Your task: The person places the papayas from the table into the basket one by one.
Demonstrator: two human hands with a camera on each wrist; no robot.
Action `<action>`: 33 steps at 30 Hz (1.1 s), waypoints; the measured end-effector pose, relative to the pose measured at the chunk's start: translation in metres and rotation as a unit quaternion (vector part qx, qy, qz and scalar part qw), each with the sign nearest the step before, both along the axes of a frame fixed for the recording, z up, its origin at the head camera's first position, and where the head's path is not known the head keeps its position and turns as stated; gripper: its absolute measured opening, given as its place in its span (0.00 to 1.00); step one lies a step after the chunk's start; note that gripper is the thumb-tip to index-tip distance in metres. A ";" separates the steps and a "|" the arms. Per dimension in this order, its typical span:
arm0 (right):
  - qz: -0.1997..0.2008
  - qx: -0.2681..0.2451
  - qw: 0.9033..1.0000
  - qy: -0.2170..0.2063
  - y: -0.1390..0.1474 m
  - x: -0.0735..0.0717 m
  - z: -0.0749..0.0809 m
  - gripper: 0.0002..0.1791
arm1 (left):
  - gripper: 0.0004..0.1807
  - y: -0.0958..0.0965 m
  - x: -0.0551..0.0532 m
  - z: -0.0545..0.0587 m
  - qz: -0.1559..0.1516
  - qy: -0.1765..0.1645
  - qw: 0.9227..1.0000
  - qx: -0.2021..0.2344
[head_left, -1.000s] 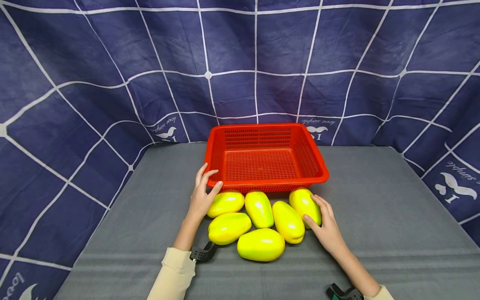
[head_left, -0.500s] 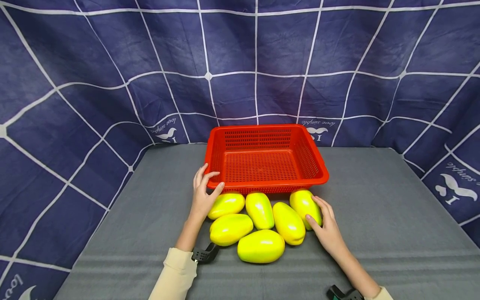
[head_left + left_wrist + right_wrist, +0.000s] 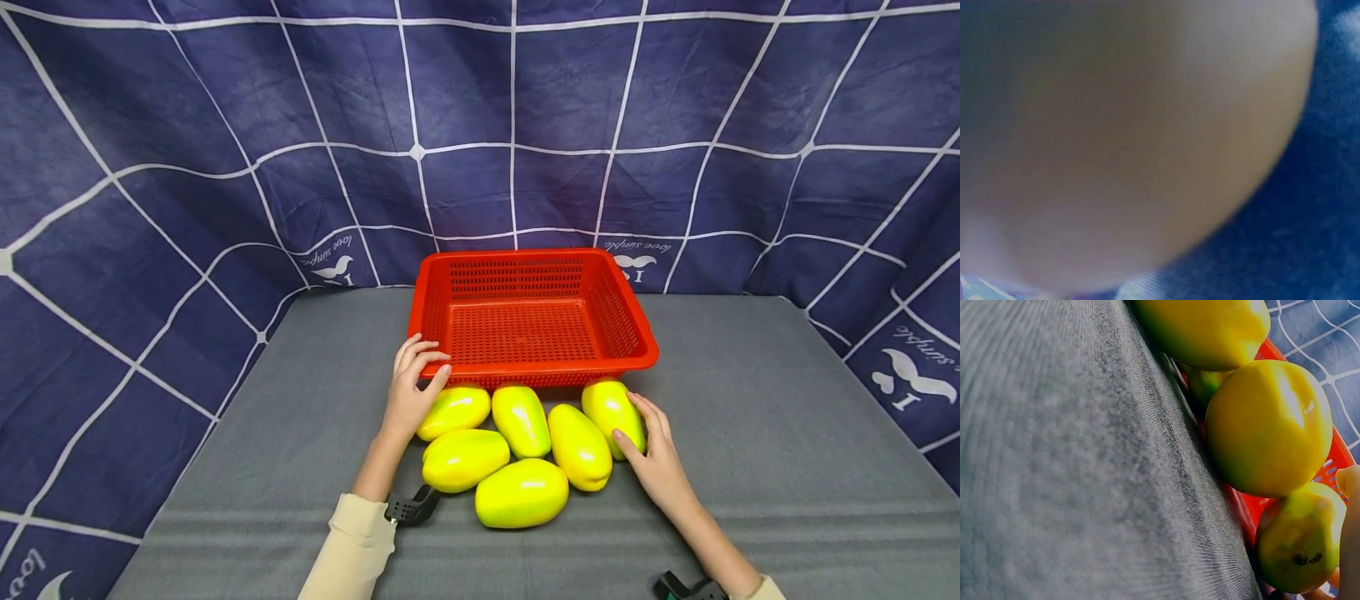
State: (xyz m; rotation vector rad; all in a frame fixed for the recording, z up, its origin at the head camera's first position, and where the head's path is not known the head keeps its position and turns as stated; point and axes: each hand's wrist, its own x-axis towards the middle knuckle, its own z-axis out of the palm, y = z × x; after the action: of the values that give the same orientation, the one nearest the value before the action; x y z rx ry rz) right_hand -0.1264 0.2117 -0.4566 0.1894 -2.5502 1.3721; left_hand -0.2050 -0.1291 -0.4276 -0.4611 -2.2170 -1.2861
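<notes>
Several smooth, yellow-green, mango-like fruits (image 3: 522,493) lie grouped in front of a red perforated plastic basket (image 3: 534,367). My left hand (image 3: 408,400) is at the basket's front left corner, its fingers reaching over the rim and its thumb above the leftmost fruit (image 3: 459,411). At the right end of the group, my right hand (image 3: 660,465) grips another mango-like fruit (image 3: 609,412), thumb on the near side and fingers along the right side. The right wrist view shows that fruit (image 3: 1300,540) low, with fingertips beside it. Blurred skin fills most of the left wrist view.
Grey cloth (image 3: 750,400) covers the table. A navy curtain (image 3: 555,108) with white grid lines hangs behind the basket and along both sides. Black bands (image 3: 411,506) are on both wrists.
My left hand's fingers have drawn closer together and slid slightly right over the basket corner. The lower left fruit has shifted slightly right; the right hand has barely moved.
</notes>
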 end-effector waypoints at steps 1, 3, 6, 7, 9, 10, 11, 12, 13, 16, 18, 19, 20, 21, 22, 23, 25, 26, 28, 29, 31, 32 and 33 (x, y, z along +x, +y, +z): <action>0.000 0.000 1.000 -0.004 0.000 0.000 -0.001 0.33 | 0.07 0.000 0.000 -0.002 -0.001 0.002 1.000 0.007; 0.000 0.000 1.000 -0.013 0.001 0.001 -0.002 0.33 | 0.06 0.001 0.001 -0.007 -0.002 0.010 1.000 0.022; -0.002 -0.005 1.000 -0.017 0.001 0.003 -0.002 0.33 | 0.04 0.006 0.007 -0.004 0.005 0.017 0.999 0.036; -0.004 -0.005 1.000 -0.015 0.001 0.003 -0.003 0.33 | 0.04 0.008 0.011 -0.001 0.007 0.017 0.999 0.040; -0.008 -0.006 1.000 -0.013 0.001 0.004 -0.003 0.33 | 0.03 0.012 0.017 0.007 0.007 0.015 0.999 0.048; -0.010 -0.006 1.000 -0.011 0.001 0.004 -0.003 0.32 | 0.03 0.014 0.020 0.012 0.004 0.014 0.998 0.055; -0.013 -0.006 1.000 -0.009 0.001 0.004 -0.003 0.32 | 0.03 0.015 0.022 0.015 -0.002 0.016 0.998 0.063; -0.015 -0.007 1.000 -0.007 0.001 0.003 -0.004 0.32 | 0.03 0.014 0.022 0.015 -0.009 0.015 0.997 0.074; -0.018 -0.008 1.000 -0.004 0.001 0.003 -0.004 0.32 | 0.02 0.014 0.021 0.015 -0.017 0.015 0.996 0.085; -0.025 -0.017 1.000 -0.002 0.000 0.002 -0.002 0.31 | 0.03 0.012 0.019 0.015 -0.047 0.014 0.992 0.120; -0.030 -0.026 0.999 -0.005 0.000 0.001 -0.002 0.31 | 0.04 0.011 0.018 0.015 -0.062 0.010 0.989 0.135; -0.032 -0.031 0.999 -0.009 0.000 0.001 -0.001 0.30 | 0.04 0.011 0.018 0.015 -0.069 0.008 0.988 0.139; -0.035 -0.034 0.999 -0.015 0.000 0.002 -0.001 0.30 | 0.05 0.010 0.018 0.015 -0.075 0.005 0.987 0.144; -0.037 -0.036 0.998 -0.021 0.000 0.002 -0.001 0.31 | 0.05 0.009 0.018 0.015 -0.080 0.002 0.986 0.146; -0.039 -0.039 0.998 -0.028 0.000 0.002 0.000 0.31 | 0.06 0.009 0.018 0.015 -0.084 0.000 0.986 0.147; -0.040 -0.041 0.998 -0.033 0.000 0.001 0.000 0.31 | 0.06 0.008 0.018 0.015 -0.088 -0.002 0.985 0.148; -0.043 -0.043 0.997 -0.042 0.000 0.001 0.000 0.31 | 0.07 0.007 0.017 0.016 -0.097 -0.011 0.984 0.150; -0.044 -0.043 0.997 -0.045 0.000 0.001 0.000 0.31 | 0.07 0.007 0.018 0.017 -0.101 -0.017 0.983 0.151; -0.048 -0.044 0.997 -0.050 0.000 0.000 0.000 0.31 | 0.07 0.005 0.017 0.019 -0.107 -0.026 0.983 0.149; -0.049 -0.045 0.996 -0.050 0.000 0.000 0.000 0.31 | 0.07 0.005 0.017 0.020 -0.110 -0.032 0.982 0.148; -0.051 -0.051 0.996 -0.052 0.001 0.000 0.000 0.30 | 0.07 0.004 0.017 0.022 -0.113 -0.040 0.982 0.146; -0.051 -0.053 0.996 -0.051 0.001 0.000 0.000 0.30 | 0.07 0.004 0.017 0.023 -0.114 -0.043 0.982 0.146; -0.050 -0.056 0.996 -0.050 0.001 0.000 0.000 0.30 | 0.07 0.003 0.017 0.023 -0.113 -0.045 0.982 0.145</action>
State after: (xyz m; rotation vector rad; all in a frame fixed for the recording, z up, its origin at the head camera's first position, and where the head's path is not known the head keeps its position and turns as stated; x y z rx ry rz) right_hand -0.1263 0.2128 -0.4562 -0.0283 -2.5134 1.5161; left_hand -0.1885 -0.1257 -0.4048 -0.5613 -2.0463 -1.7495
